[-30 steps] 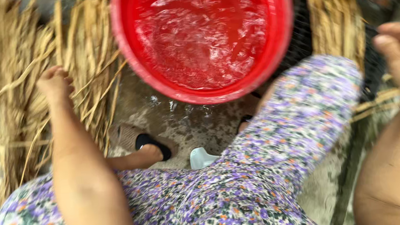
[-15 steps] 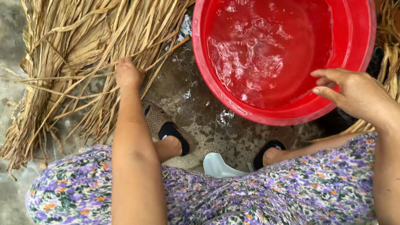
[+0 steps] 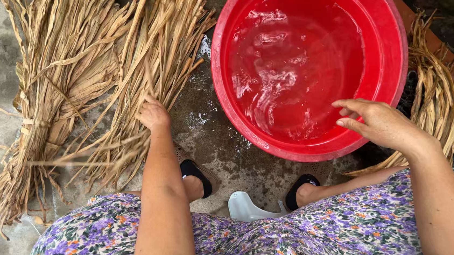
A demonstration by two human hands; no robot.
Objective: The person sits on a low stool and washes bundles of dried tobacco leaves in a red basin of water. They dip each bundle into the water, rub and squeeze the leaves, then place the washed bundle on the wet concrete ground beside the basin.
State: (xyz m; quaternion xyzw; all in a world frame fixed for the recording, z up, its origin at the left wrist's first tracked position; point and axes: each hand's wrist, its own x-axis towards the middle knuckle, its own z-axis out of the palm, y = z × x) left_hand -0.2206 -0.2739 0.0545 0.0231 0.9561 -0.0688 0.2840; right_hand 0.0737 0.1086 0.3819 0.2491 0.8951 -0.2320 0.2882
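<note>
The left hand [image 3: 153, 114] closes its fingers on dry straw [image 3: 126, 87] lying on the wet floor beside a red tub [image 3: 393, 39]. The right hand [image 3: 380, 123] hovers open-fingered over its water; grip few strands, firmly.

one red basin [image 3: 393, 39], three dried-leaf bundles [image 3: 52, 98], two hands [image 3: 153, 114]

Outdoor home yard: wet concrete ground [image 3: 223, 149] (dried leaf bundles [image 3: 88, 84], red basin [image 3: 393, 39]).
</note>
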